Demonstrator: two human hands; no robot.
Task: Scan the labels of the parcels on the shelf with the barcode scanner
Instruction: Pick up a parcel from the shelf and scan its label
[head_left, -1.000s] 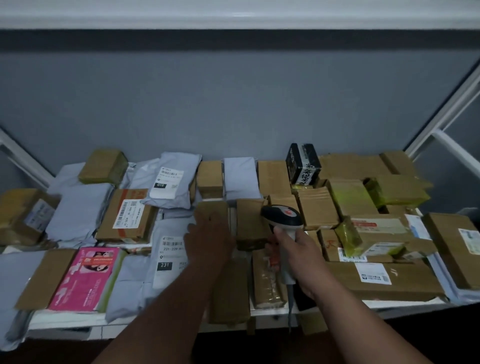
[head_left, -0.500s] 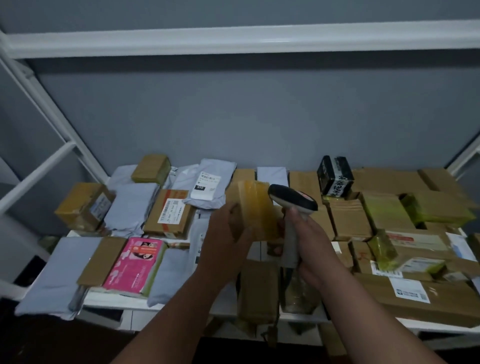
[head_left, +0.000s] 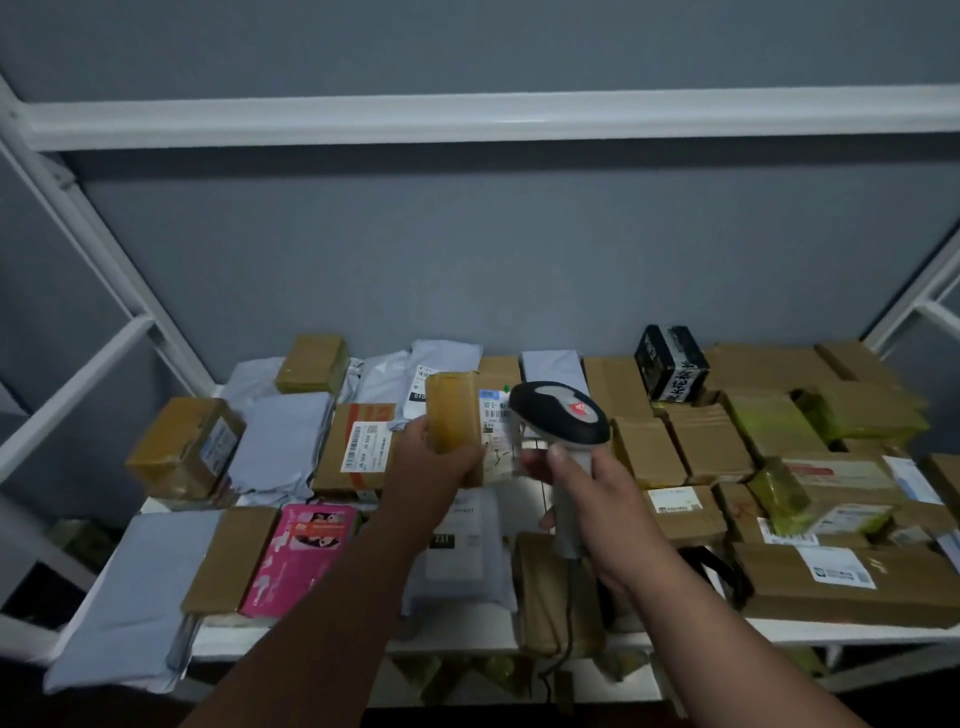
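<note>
Left hand: the left hand (head_left: 435, 457) holds a small taped brown parcel (head_left: 457, 426) up off the shelf, fingers wrapped round its lower end, the box tilted so its white label (head_left: 496, 434) faces right
Right hand: the right hand (head_left: 589, 499) grips the handle of the barcode scanner (head_left: 561, 415), fingers curled round it, thumb up along the front
Scanner: its dark head with a grey top and red mark sits just beside the label, nose turned toward it; a cable hangs from the handle down past the shelf edge
Shelf: the white shelf (head_left: 452, 644) is crowded with parcels lying flat, brown boxes mostly to the right, grey mailer bags to the left
Other parcels: a pink box (head_left: 301, 556) lies near the front left, a black box with white characters (head_left: 672, 361) stands at the back right
Light: dim, small print unreadable
</note>
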